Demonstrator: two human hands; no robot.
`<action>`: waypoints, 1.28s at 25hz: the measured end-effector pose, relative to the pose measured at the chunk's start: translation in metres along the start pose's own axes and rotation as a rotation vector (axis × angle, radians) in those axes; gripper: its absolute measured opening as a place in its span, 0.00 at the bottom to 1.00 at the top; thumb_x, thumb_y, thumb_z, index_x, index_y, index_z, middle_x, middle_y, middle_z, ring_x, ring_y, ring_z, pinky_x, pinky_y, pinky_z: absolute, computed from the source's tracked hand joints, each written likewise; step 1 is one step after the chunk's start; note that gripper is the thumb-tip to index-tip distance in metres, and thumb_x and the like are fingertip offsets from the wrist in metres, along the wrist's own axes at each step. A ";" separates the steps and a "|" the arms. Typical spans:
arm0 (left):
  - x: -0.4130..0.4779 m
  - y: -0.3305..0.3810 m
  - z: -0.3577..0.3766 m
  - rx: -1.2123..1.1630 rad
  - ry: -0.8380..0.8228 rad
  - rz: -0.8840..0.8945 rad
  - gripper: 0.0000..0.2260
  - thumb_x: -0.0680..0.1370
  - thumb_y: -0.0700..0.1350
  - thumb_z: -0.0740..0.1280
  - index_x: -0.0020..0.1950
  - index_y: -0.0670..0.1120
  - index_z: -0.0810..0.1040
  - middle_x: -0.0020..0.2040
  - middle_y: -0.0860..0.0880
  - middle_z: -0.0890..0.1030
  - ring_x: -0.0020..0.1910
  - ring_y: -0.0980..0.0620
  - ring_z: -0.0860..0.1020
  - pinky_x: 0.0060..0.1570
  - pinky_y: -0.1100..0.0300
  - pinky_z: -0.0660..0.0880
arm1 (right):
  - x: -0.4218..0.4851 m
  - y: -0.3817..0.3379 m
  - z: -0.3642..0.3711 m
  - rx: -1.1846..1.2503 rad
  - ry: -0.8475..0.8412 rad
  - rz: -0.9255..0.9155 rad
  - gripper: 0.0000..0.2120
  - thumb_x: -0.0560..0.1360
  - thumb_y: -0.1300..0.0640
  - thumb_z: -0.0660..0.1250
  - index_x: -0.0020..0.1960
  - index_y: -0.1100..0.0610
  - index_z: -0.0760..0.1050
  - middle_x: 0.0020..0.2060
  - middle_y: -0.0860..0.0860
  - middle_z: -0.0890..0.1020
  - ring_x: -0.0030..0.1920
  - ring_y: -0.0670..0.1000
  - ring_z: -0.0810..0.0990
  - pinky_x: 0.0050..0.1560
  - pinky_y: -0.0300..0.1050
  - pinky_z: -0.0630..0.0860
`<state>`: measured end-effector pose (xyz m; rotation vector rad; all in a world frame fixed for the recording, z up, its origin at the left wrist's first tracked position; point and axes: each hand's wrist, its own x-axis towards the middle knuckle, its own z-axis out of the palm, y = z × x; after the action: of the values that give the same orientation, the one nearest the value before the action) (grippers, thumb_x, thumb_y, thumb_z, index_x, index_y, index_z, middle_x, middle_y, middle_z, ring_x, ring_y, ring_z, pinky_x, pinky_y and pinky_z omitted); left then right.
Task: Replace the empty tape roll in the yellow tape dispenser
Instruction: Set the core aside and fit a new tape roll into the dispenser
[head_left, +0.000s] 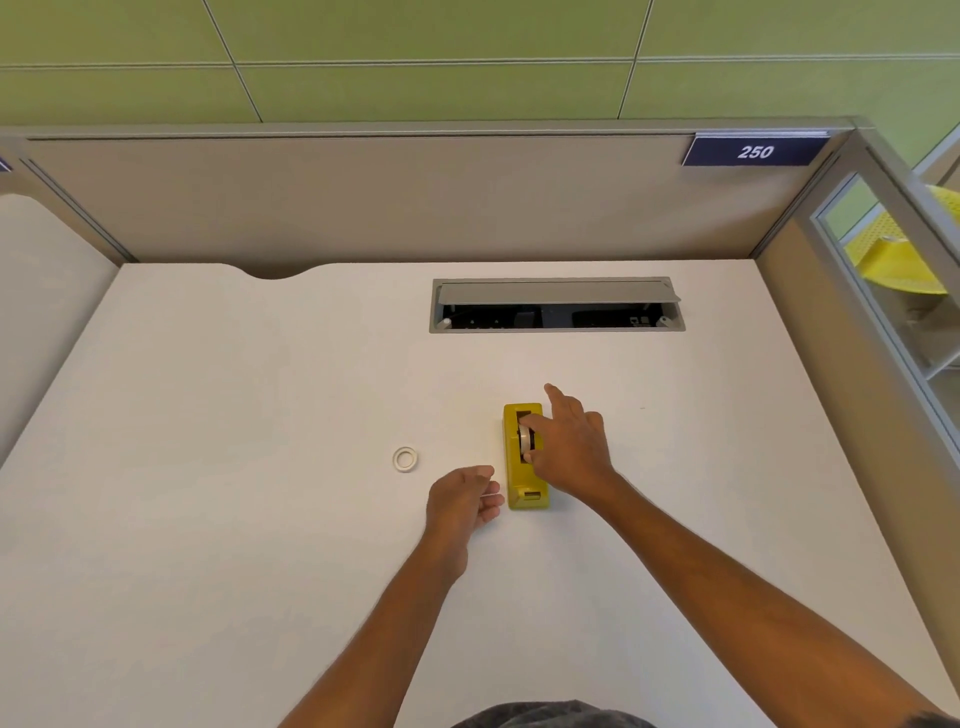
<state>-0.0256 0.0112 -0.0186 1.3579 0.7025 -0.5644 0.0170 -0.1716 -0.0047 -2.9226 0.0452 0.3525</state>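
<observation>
While gripped, yellow dispenser (524, 457) holds white roll (524, 439).

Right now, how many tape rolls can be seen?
2: one roll sits in the yellow dispenser under the right hand; one ring lies on the desk.

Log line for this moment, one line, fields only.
right hand: on tape roll in yellow dispenser | left hand: beside dispenser, curled | small ring: loose on desk
</observation>
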 end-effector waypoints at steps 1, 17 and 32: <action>0.001 0.005 0.003 0.095 0.036 0.077 0.08 0.82 0.41 0.68 0.57 0.45 0.86 0.50 0.45 0.88 0.47 0.47 0.86 0.54 0.52 0.86 | 0.000 0.000 0.000 -0.005 -0.002 0.004 0.25 0.77 0.47 0.75 0.74 0.43 0.76 0.85 0.56 0.57 0.81 0.59 0.61 0.74 0.61 0.66; 0.029 0.069 0.032 0.956 0.004 0.718 0.11 0.81 0.44 0.72 0.63 0.47 0.86 0.60 0.49 0.86 0.59 0.50 0.84 0.62 0.50 0.80 | -0.012 0.006 0.000 0.104 0.034 0.067 0.28 0.80 0.46 0.71 0.77 0.48 0.70 0.82 0.55 0.64 0.79 0.58 0.67 0.73 0.58 0.69; 0.037 0.094 0.058 1.553 -0.186 0.738 0.08 0.80 0.47 0.72 0.51 0.47 0.90 0.48 0.48 0.88 0.48 0.47 0.84 0.48 0.50 0.81 | -0.014 -0.011 0.024 0.467 0.095 0.379 0.09 0.81 0.44 0.68 0.45 0.47 0.77 0.42 0.45 0.83 0.40 0.49 0.80 0.32 0.41 0.69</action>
<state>0.0748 -0.0319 0.0209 2.7273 -0.6416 -0.5917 -0.0015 -0.1558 -0.0218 -2.4509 0.6140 0.2182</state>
